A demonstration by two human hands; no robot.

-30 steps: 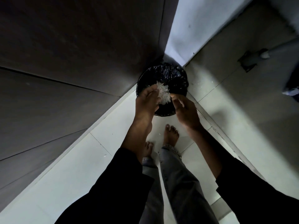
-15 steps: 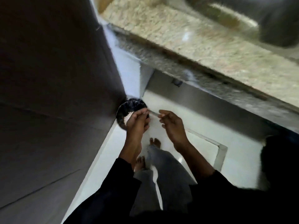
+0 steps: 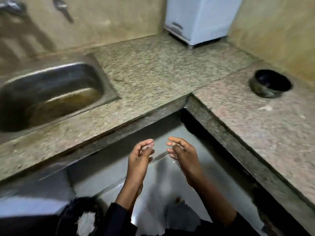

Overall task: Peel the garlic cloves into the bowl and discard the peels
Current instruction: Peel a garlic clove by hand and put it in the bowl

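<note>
My left hand (image 3: 139, 159) and my right hand (image 3: 184, 157) hang side by side over the floor in front of the counter corner, fingers loosely curled, nothing in either. A dark bowl (image 3: 271, 85) stands on the right counter near the wall, well away from both hands; its inside is too dark to make out. At the bottom left, the black-lined bin (image 3: 81, 217) shows white garlic peels inside it.
A steel sink (image 3: 51, 94) is set into the granite counter (image 3: 153, 68) on the left. A white appliance (image 3: 201, 19) stands in the back corner. The L-shaped counter edge runs just beyond my fingertips. A few pale scraps (image 3: 265, 108) lie on the right counter.
The peels I held over the bin have dropped from my hands. My view has swung up from the bin to the counter, and both hands now hang with nothing in them.
</note>
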